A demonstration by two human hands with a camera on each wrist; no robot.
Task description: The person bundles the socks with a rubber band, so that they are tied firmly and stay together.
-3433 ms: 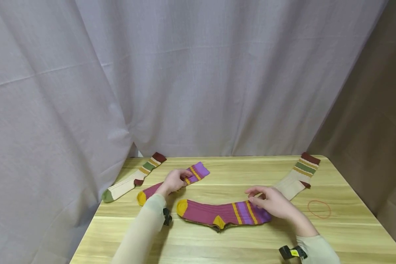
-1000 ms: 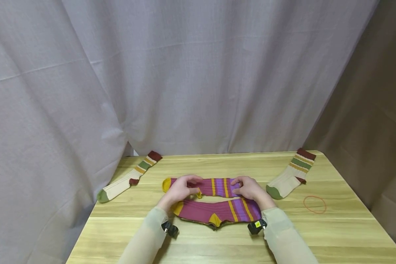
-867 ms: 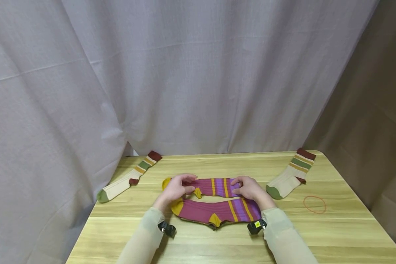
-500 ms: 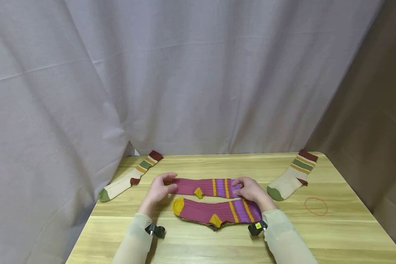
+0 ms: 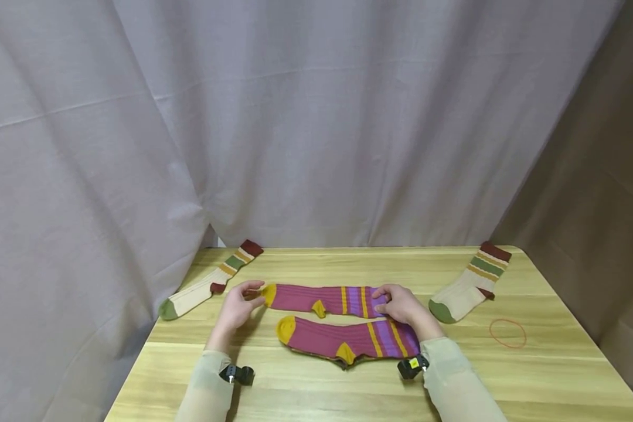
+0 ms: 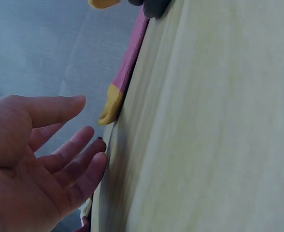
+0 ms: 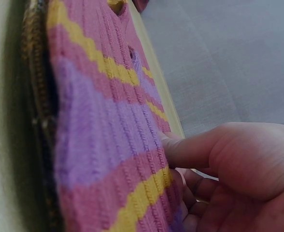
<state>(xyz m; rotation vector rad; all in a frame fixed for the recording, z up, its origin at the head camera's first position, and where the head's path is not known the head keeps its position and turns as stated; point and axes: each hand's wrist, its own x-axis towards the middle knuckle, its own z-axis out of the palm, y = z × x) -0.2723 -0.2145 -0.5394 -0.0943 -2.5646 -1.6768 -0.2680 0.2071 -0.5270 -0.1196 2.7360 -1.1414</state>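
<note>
Two plum socks with purple and yellow stripes lie side by side, toes to the left. My left hand (image 5: pixel 238 306) is just off the yellow toe of the far plum sock (image 5: pixel 300 298); in the left wrist view its fingers are loosely bent with nothing between them. At the other end my right hand (image 5: pixel 402 305) holds that sock's purple cuff between thumb and fingers. The near plum sock (image 5: pixel 322 337) lies closer to me, a darker layer showing under its lower edge. In the right wrist view this near sock (image 7: pixel 103 125) hides part of the fingertips.
A cream sock (image 5: pixel 190 299) with a green toe and striped cuff lies at the left. Another cream sock (image 5: pixel 464 296) lies at the right, near a red oval mark (image 5: pixel 508 321) on the wooden table (image 5: pixel 316 392). Grey curtains (image 5: pixel 316 146) hang behind.
The far plum sock went from slanted at the left to straight, alongside the near one. My left hand slid left along it, off the toe. My right hand moved onto its cuff and stayed there.
</note>
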